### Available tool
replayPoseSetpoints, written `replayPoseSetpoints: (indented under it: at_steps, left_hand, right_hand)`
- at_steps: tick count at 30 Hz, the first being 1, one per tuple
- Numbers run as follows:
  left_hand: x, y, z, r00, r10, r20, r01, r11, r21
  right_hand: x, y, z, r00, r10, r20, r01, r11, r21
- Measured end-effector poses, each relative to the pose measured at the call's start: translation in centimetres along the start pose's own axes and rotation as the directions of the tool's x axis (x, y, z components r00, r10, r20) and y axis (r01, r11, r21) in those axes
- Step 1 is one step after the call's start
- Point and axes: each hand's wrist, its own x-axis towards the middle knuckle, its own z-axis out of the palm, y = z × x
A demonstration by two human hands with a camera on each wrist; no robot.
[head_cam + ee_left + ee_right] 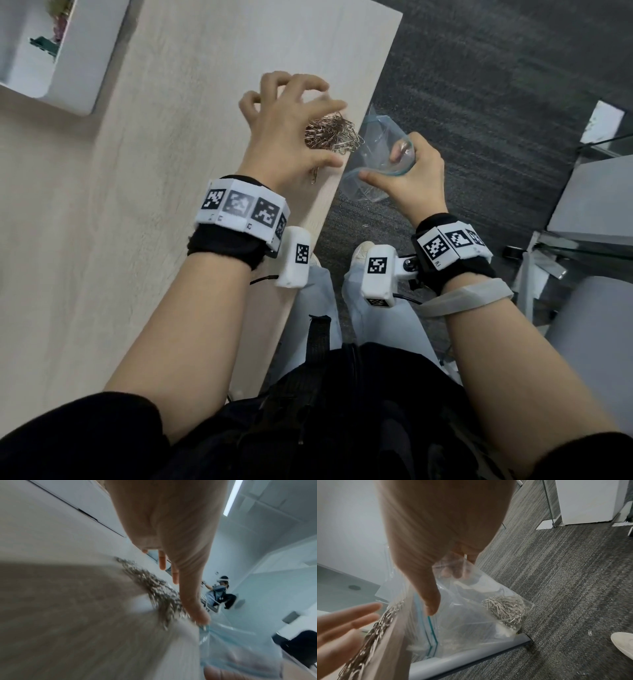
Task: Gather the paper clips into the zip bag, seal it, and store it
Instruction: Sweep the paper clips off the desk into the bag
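Observation:
A pile of metal paper clips [334,135] [154,586] [382,622] lies at the right edge of the light wooden table [137,205]. My left hand [301,113] [171,534] [346,620] hovers over the pile with spread fingers, the thumb at its near side, gripping nothing. Just off the table edge my right hand [407,168] [428,574] holds the clear zip bag [371,137] [471,622] [231,642] by its rim, mouth open toward the clips. A clump of clips [506,608] sits in the bag's bottom corner. A few loose clips [313,176] lie by my left thumb.
A white box [68,68] stands at the table's far left. Grey carpet [479,102] lies below the bag, with a stray clip [590,632] on it near my shoe [623,642]. Glass-topped furniture [599,144] is at the right. Another person [221,593] sits far off.

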Motion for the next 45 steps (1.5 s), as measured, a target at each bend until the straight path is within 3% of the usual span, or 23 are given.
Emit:
replayPoseSetpoints:
  at_steps: [5,9,24,36,42,45]
  left_hand:
    - [-0.9,-0.8,-1.2,0.98,-0.083,0.181,0.085,0.996,-0.007]
    - [-0.7,-0.7,-1.2,0.971,-0.078,0.227,0.075,0.997,0.023]
    - [0.7,0.1,1.5,0.999,0.042,0.014,-0.039,0.989,-0.145]
    - [0.8,1.4,2.7,0.991,0.133,-0.001,-0.133,0.987,-0.086]
    - [0.1,0.2,1.8,0.988,0.13,-0.088,-0.142,0.979,-0.147]
    - [-0.6,-0.8,-0.2,0.999,0.012,-0.053,-0.018,0.992,-0.122]
  right_hand:
    - [-0.2,-0.2,-0.2,1.0,-0.001,-0.001,0.001,0.999,0.033]
    - [-0.3,-0.1,-0.2,1.0,0.011,0.0,-0.011,0.999,0.037]
    - [-0.2,0.3,-0.3,1.0,-0.013,-0.006,0.013,1.0,0.026]
    - [-0.1,0.2,-0.1,1.0,-0.022,0.013,0.022,0.999,0.024]
    - [-0.1,0.2,0.0,1.0,-0.018,0.011,0.018,1.0,0.021]
    - [-0.3,0.2,-0.1,1.0,-0.028,0.01,0.028,1.0,-0.007]
